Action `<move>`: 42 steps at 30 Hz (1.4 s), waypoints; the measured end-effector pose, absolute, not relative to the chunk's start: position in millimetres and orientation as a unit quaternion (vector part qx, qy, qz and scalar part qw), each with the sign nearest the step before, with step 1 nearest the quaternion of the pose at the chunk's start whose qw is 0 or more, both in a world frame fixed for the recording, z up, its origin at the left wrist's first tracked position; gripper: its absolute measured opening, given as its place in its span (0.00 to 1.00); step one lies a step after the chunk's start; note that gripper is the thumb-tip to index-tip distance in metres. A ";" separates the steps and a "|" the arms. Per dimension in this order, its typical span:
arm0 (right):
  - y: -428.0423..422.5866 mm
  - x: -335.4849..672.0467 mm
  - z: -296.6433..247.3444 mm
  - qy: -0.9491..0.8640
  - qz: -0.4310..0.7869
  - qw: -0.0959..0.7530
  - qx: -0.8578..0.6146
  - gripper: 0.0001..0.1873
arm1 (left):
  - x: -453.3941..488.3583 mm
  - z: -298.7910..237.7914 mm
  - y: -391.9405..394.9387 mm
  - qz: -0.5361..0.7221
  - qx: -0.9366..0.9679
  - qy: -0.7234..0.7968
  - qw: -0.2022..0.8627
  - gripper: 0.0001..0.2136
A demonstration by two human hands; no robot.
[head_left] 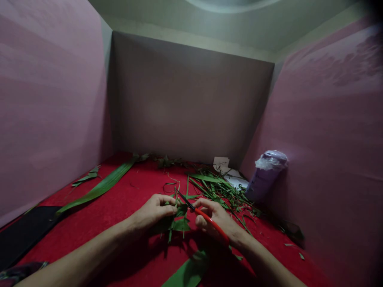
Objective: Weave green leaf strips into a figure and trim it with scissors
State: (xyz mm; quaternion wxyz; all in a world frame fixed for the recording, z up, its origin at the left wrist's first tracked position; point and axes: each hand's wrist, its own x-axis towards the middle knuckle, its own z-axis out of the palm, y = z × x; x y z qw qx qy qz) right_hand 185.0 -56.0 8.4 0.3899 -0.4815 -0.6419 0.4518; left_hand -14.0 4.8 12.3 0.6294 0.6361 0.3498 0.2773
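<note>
My left hand (160, 208) is closed on a small leafy stem (179, 225), its thumb and fingers pinched near the upper end. Green leaves hang below that grip over the red cloth. In my right hand (214, 215) is a pair of scissors (212, 224) with red-orange handles and dark blades. The blades point up and to the left, their tips close to the stem just past my left fingertips. Whether the blades touch the stem I cannot tell. A broad green leaf (188, 273) lies below my hands at the near edge.
A heap of cut stems and grass (221, 191) lies right of centre, with white paper (235, 177) behind it. At the right wall stands a purple tumbler (265, 179) topped with clear plastic. A long leaf (101, 189) and a black flat object (28, 233) are left. Panels enclose the red cloth (140, 183).
</note>
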 end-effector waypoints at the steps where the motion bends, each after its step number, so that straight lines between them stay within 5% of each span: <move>1: -56.2 184.6 9.0 -0.645 0.443 0.389 -0.486 0.21 | -13.7 12.4 4.5 0.276 0.638 0.350 0.628 0.09; 24: -65.9 172.8 8.7 -0.631 0.419 0.374 -0.534 0.15 | -10.6 8.6 0.5 0.271 0.727 0.351 0.524 0.11; 42: -50.3 186.5 1.8 -0.614 0.283 0.434 -0.596 0.21 | -14.3 23.5 -0.8 0.332 0.469 0.313 0.757 0.12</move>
